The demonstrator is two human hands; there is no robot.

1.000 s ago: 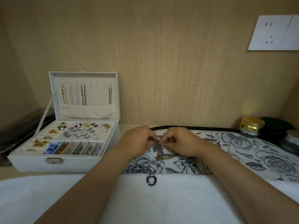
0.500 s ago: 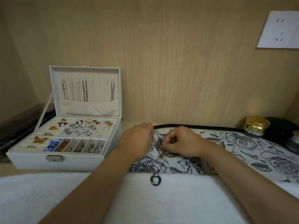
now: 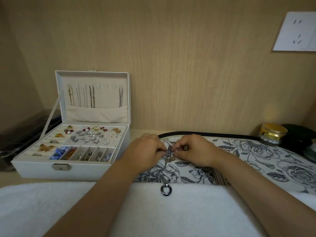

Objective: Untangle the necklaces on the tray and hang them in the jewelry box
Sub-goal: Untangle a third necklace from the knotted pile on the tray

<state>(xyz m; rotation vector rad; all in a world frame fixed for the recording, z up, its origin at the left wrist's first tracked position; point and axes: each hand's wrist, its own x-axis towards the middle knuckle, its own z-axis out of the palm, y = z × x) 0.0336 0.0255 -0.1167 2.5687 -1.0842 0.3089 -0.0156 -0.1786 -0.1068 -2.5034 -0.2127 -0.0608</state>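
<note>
Blue-flowered tray (image 3: 256, 151): flat, near edge tucked under white towel (image 3: 68, 202).
Left hand (image 3: 145, 151): over the tray, fingers curled, pinching necklaces (image 3: 168, 156).
Right hand (image 3: 195, 149): close beside the left, fingertips pinching the same tangle.
Ring pendant (image 3: 165, 189): lying on the towel, chain running up to the tangle.
Box (image 3: 73, 166): open, left of the tray; chains (image 3: 91, 96) hanging inside lid (image 3: 95, 77).

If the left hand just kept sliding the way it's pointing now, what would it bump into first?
Probably the tangled chains it is pinching, then the fingers of the right hand, which face it over the flowered tray. The left hand looks nearly touching them, though depth is unclear.
</note>
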